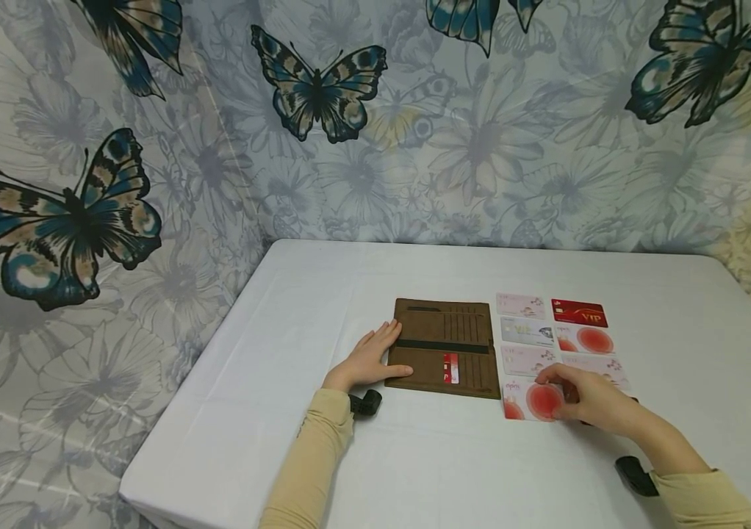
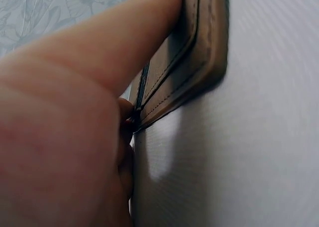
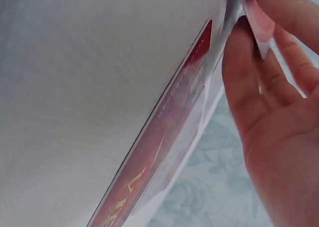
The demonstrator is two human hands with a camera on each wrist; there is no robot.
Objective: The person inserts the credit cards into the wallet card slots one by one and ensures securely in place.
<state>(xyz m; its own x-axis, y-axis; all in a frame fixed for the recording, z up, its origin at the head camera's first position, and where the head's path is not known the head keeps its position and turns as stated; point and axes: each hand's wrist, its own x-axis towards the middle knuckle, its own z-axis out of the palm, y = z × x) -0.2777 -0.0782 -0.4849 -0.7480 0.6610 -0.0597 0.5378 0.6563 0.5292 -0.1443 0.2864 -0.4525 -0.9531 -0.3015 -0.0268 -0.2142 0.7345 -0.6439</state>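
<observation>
A brown bifold wallet (image 1: 444, 323) lies spread open on the table, with a red and white card (image 1: 451, 369) in a slot of its near half. My left hand (image 1: 369, 360) rests at the wallet's left edge, its thumb across the near corner and its fingers stretched along the side. To the right, my right hand (image 1: 597, 400) pinches a pink card with red circles (image 1: 521, 402) between thumb and fingers. In the right wrist view that card (image 3: 260, 23) stands tilted between the fingertips. Below the hand lies a red card with gold lettering (image 3: 144, 152), mostly hidden in the head view.
Several cards lie in two columns right of the wallet, among them a red VIP card (image 1: 579, 313), a silver card (image 1: 526, 331) and a pink card (image 1: 521, 305). A white cloth covers the table (image 1: 322, 294). Butterfly-patterned fabric (image 1: 362, 191) hangs behind and at left.
</observation>
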